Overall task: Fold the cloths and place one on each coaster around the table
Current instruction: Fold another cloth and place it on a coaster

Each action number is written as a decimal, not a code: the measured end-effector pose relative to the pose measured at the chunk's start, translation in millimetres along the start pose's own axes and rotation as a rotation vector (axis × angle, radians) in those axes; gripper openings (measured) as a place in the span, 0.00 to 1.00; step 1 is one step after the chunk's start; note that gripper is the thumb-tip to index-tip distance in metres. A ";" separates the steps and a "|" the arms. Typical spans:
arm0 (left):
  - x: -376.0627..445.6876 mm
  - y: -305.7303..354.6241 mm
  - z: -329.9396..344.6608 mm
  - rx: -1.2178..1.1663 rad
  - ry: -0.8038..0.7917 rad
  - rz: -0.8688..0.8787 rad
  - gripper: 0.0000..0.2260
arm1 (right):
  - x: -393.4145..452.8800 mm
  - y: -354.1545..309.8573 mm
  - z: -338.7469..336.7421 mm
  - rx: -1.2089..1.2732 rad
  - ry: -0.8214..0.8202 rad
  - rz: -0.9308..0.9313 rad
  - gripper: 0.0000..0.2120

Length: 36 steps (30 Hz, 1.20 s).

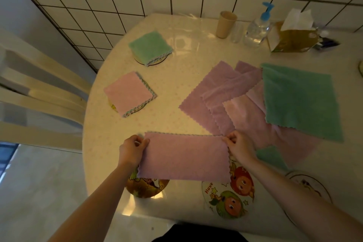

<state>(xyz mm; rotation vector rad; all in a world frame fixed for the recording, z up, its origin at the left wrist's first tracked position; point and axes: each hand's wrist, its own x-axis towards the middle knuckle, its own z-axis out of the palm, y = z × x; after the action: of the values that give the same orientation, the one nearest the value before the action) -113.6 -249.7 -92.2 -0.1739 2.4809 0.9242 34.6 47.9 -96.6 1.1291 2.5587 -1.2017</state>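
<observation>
A purple cloth (184, 157), folded in half into a long rectangle, lies at the table's near edge. My left hand (132, 150) pinches its upper left corner and my right hand (240, 146) pinches its upper right corner. It partly covers a dark cartoon coaster (147, 187) and the top of a white cartoon coaster (227, 196). A folded green cloth (150, 47) sits on a coaster at the far left. Nearer, a folded pink cloth (128, 93) sits on another coaster. Unfolded purple cloths (220, 92), a pink cloth (253, 122) and a green cloth (300, 100) lie overlapped at the right.
A tan cup (225, 24), a clear pump bottle (258, 28) and a tissue box (292, 35) stand at the table's back by the tiled wall. A chair (39, 92) is at the left. Another coaster (310, 184) shows at the near right under my forearm.
</observation>
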 end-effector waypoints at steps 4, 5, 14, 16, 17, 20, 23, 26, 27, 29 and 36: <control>-10.1 1.3 -0.9 -0.007 0.055 0.009 0.09 | -3.9 -4.7 -2.1 0.004 0.037 0.000 0.08; -16.7 2.4 -1.6 -0.009 0.065 0.024 0.10 | -7.5 -6.8 -4.9 0.015 0.053 -0.013 0.06; -84.1 -31.6 46.7 0.441 -0.124 1.048 0.16 | -80.7 6.9 13.7 -0.470 -0.015 -0.734 0.18; -92.6 -40.5 59.5 0.544 -0.177 1.098 0.17 | -93.7 13.9 25.8 -0.549 -0.109 -0.932 0.21; -95.7 -43.8 62.0 0.612 -0.187 1.105 0.19 | -98.0 17.7 29.3 -0.587 -0.154 -0.984 0.21; -100.0 -56.9 57.9 0.753 -0.178 1.078 0.23 | -104.8 29.3 29.2 -0.687 -0.222 -1.010 0.22; -97.3 -76.4 44.4 0.819 -0.155 1.048 0.25 | -106.4 40.4 22.9 -0.719 -0.217 -1.000 0.25; -95.0 -97.8 27.6 0.822 -0.136 1.002 0.26 | -108.6 43.5 16.8 -0.742 -0.268 -0.969 0.29; -94.1 -103.8 22.9 0.817 -0.129 0.979 0.26 | -109.0 43.0 15.4 -0.756 -0.291 -0.950 0.33; -94.3 -113.9 14.8 0.806 -0.112 0.923 0.26 | -110.1 39.3 14.3 -0.799 -0.310 -0.895 0.39; -100.1 -108.5 12.2 0.775 -0.100 0.790 0.22 | -118.1 23.3 16.1 -0.917 -0.279 -0.699 0.40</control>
<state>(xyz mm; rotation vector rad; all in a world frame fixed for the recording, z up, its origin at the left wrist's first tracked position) 9.0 -329.5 -115.2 1.1270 2.6142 0.1350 131.8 -22.7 -78.0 -0.1192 2.7734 -0.0822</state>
